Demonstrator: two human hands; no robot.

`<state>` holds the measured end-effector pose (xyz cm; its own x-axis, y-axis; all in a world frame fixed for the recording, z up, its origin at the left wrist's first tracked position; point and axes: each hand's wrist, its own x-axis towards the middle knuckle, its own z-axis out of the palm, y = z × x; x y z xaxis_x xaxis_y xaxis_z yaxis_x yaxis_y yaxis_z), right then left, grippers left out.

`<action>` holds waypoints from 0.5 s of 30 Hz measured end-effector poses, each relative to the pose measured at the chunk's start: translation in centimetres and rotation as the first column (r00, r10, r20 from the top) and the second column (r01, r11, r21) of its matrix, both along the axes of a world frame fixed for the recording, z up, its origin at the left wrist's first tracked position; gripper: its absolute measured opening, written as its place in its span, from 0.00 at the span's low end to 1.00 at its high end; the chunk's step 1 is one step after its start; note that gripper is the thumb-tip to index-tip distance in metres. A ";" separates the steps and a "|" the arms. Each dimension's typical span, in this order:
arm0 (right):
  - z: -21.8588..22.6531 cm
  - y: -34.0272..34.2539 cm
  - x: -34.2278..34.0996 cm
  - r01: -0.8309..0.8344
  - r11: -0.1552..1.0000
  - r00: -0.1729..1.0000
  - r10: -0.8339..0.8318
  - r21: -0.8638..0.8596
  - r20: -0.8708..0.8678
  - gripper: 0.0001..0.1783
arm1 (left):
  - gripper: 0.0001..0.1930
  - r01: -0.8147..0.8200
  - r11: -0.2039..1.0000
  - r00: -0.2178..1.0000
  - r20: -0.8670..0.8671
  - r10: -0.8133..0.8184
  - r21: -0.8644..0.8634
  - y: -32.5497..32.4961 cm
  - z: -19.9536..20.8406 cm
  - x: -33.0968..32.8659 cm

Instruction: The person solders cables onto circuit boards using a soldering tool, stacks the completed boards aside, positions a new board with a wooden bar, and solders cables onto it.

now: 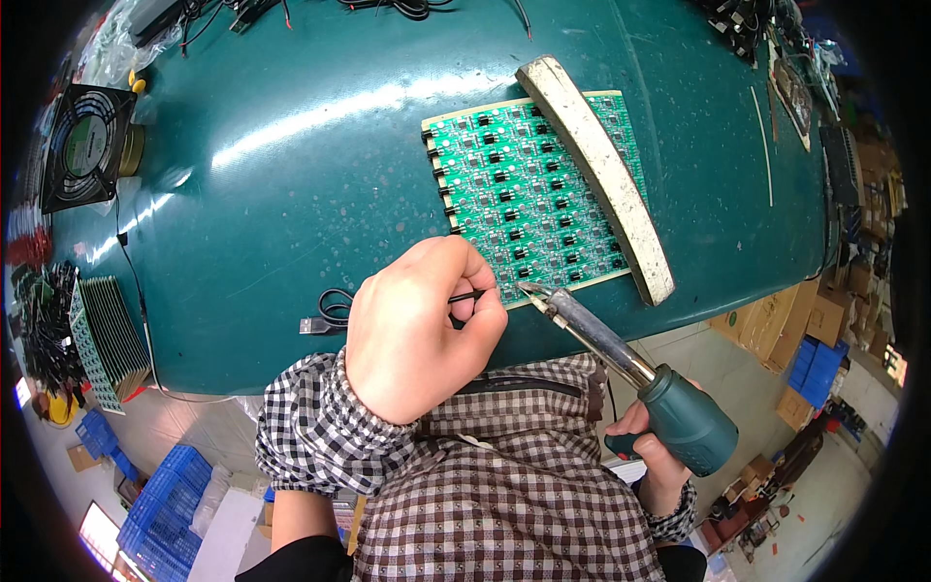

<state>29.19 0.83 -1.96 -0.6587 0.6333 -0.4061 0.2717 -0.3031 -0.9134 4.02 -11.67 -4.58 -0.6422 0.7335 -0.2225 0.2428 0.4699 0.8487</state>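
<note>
A green circuit board panel (524, 189) with rows of small black parts lies on the dark green table (291, 175). A long whitish bar (601, 170) rests across its right side. My left hand (417, 325) is closed on a thin black wire (467, 296), whose end points at the panel's near edge. My right hand (655, 451) grips the green handle of a soldering iron (621, 359). The iron's metal tip (531, 289) sits at the panel's near edge, close to the wire's end.
A black fan (85, 145) stands at the table's left. A stack of green boards (102, 335) sits at the left edge. A black cable with a plug (325, 315) lies left of my left hand. Cables run along the far edge. Cardboard boxes (795, 320) and blue crates (165, 504) stand on the floor.
</note>
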 end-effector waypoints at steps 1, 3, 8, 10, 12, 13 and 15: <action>-0.1 0.0 0.1 -0.001 1.000 1.000 0.001 -0.004 -0.005 0.37 | 0.04 -0.013 1.000 1.000 0.008 0.013 -0.002 0.1 0.0 0.0; -0.1 0.0 0.1 0.000 1.000 1.000 0.000 -0.007 -0.010 0.37 | 0.04 -0.009 1.000 1.000 0.009 0.009 -0.003 0.1 0.0 0.0; 0.2 0.1 0.4 0.067 0.990 0.998 -0.067 -0.127 0.003 0.39 | 0.05 0.011 1.000 1.000 0.017 -0.012 0.027 -0.4 0.4 -0.2; -0.1 0.5 1.2 0.041 0.991 0.999 -0.042 -0.126 -0.004 0.39 | 0.06 0.089 0.996 0.995 -0.042 -0.089 -0.008 -1.0 1.3 -0.3; -0.3 0.5 1.4 0.018 0.992 1.000 -0.020 -0.124 -0.012 0.39 | 0.06 0.095 0.995 0.989 -0.116 -0.091 0.034 -1.0 0.8 0.2; -0.2 0.5 1.1 0.045 0.988 0.999 -0.045 -0.148 0.002 0.38 | 0.06 0.099 0.992 0.979 -0.186 -0.084 0.075 -1.0 0.6 0.4; -0.1 0.5 0.7 0.068 0.983 0.998 -0.067 -0.173 0.012 0.37 | 0.06 0.099 0.994 0.982 -0.166 -0.089 0.055 -1.1 0.5 0.5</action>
